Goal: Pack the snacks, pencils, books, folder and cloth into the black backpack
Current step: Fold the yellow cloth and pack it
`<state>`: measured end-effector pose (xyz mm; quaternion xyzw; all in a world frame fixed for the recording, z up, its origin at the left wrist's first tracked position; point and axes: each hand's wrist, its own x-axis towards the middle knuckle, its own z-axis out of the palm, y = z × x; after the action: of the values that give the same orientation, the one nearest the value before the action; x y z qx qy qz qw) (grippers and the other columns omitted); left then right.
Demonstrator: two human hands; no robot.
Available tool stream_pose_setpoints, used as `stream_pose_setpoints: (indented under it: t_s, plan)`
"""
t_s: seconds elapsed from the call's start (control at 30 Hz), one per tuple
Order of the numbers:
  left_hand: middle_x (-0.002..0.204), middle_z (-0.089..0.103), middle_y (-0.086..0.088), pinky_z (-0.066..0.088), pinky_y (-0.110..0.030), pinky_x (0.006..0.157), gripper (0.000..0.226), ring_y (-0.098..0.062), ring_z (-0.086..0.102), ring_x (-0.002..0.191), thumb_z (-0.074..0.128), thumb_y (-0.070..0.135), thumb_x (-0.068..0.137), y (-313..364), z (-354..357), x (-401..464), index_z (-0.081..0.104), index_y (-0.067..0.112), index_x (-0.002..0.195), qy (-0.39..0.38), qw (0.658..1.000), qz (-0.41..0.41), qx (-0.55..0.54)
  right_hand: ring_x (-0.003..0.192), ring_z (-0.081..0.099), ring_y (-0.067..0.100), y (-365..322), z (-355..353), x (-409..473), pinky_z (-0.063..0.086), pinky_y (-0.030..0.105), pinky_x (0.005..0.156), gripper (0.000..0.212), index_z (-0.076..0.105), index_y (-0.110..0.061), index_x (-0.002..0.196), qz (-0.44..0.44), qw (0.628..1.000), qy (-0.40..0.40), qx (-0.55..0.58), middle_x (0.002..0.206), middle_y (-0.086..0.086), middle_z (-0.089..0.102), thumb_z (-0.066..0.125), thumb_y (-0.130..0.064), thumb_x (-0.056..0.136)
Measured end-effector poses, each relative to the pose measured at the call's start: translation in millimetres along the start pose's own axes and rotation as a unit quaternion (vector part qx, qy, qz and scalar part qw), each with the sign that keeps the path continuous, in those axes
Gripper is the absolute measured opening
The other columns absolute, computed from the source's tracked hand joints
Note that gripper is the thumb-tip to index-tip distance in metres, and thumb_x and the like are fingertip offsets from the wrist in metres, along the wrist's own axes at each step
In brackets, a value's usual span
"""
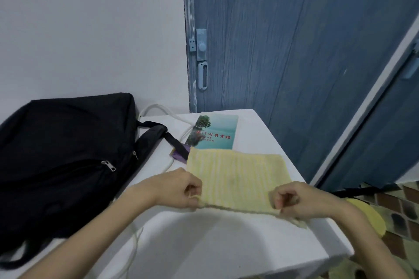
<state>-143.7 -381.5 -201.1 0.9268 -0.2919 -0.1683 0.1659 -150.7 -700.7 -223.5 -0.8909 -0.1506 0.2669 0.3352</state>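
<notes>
Both hands pinched the near edge of the cloth (238,179), a soft, ribbed, pale-yellow rectangle spread over the middle of the white desk (204,244). Fingers of the left hand (179,188) curled on its near left corner; those of the right hand (297,199) clamped its near right corner. At the desk's left edge slumped the black backpack (61,154), matte fabric with metal zip pulls, a strap trailing rightward. Toward the far edge lay a glossy teal book (215,131), partly under the cloth.
</notes>
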Motion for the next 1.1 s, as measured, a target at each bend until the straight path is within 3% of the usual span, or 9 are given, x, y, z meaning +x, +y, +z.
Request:
stream_pose_setpoints:
  t_s: [0.07,0.17,0.3,0.4,0.6,0.77,0.87,1.0,1.1]
  plan:
    - [0.063,0.053,0.011,0.042,-0.017,0.060,0.007,0.001,0.047,0.054,0.058,0.017,0.081,8,-7,-9,0.056,0.020,0.075,-0.071,0.994,-0.014,-0.084,0.063,0.048,0.007,-4,-12,-3,0.040,0.022,0.061,0.031,0.063,-0.035,0.060,-0.008,0.998,-0.054,0.024,0.066,-0.012,0.055,0.063,-0.007,0.072]
    - [0.056,0.050,0.018,0.035,-0.009,0.058,0.016,0.004,0.042,0.053,0.058,0.009,0.086,7,-15,-17,0.056,0.024,0.080,-0.120,0.975,-0.025,-0.184,0.069,0.047,0.015,-9,-27,-6,0.038,0.022,0.063,0.011,0.068,-0.025,0.073,0.003,0.994,-0.093,0.057,0.070,-0.001,0.054,0.066,-0.014,0.072]
    - [0.062,0.049,0.011,0.036,-0.007,0.058,0.007,0.005,0.045,0.052,0.064,0.013,0.087,-12,-21,-4,0.062,0.019,0.086,0.052,0.982,-0.065,-0.168,0.072,0.055,0.009,-13,-51,9,0.043,0.022,0.069,0.002,0.070,-0.014,0.084,0.003,0.998,0.032,0.053,0.070,-0.012,0.064,0.070,-0.013,0.082]
    - [0.071,0.060,0.001,0.039,-0.007,0.058,0.003,0.005,0.049,0.053,0.067,0.012,0.084,-25,-19,16,0.065,0.013,0.083,0.206,0.959,-0.097,-0.169,0.069,0.058,0.006,-12,-57,33,0.045,0.019,0.070,0.003,0.073,-0.018,0.080,0.018,0.991,0.128,0.025,0.077,0.000,0.069,0.075,-0.017,0.078]
    - [0.088,0.066,-0.008,0.035,-0.016,0.063,0.010,-0.014,0.054,0.076,0.062,0.012,0.087,-33,-13,53,0.066,0.004,0.090,0.257,0.953,-0.141,-0.079,0.073,0.058,0.003,2,-42,71,0.039,0.010,0.062,0.011,0.069,-0.019,0.073,0.071,0.977,0.202,-0.012,0.089,0.000,0.071,0.075,-0.011,0.077]
    - [0.115,0.056,-0.004,0.039,-0.033,0.084,0.019,-0.026,0.050,0.108,0.050,0.014,0.090,-26,-10,65,0.058,0.016,0.106,0.189,0.946,-0.177,0.194,0.095,0.054,0.016,-3,-19,69,0.044,0.032,0.083,0.006,0.066,-0.024,0.086,0.082,0.943,0.293,-0.138,0.099,-0.006,0.061,0.068,-0.023,0.081]
    - [0.116,0.056,-0.003,0.036,-0.029,0.085,0.022,-0.023,0.047,0.107,0.049,0.009,0.087,-9,-8,78,0.058,0.015,0.106,0.238,0.952,-0.094,0.169,0.083,0.056,0.021,-18,-10,45,0.044,0.031,0.070,0.015,0.062,-0.017,0.076,0.116,0.906,0.389,-0.122,0.087,-0.001,0.061,0.062,-0.031,0.084]
    - [0.092,0.059,0.002,0.043,-0.030,0.075,0.018,-0.020,0.056,0.090,0.058,0.030,0.083,17,-1,100,0.058,0.014,0.092,0.145,0.984,-0.088,-0.054,0.034,0.052,0.015,-32,2,9,0.036,0.017,0.037,0.049,0.059,-0.006,0.065,0.230,0.956,0.169,0.063,0.045,0.003,0.060,0.054,-0.048,0.088]
    - [0.097,0.052,0.000,0.042,-0.031,0.078,0.038,-0.019,0.051,0.088,0.069,0.039,0.078,17,3,116,0.054,0.012,0.099,0.047,0.991,-0.125,-0.009,0.029,0.050,0.015,-28,17,9,0.029,0.013,0.032,0.051,0.056,-0.005,0.069,0.246,0.949,0.161,0.118,0.043,0.006,0.060,0.054,-0.052,0.087]
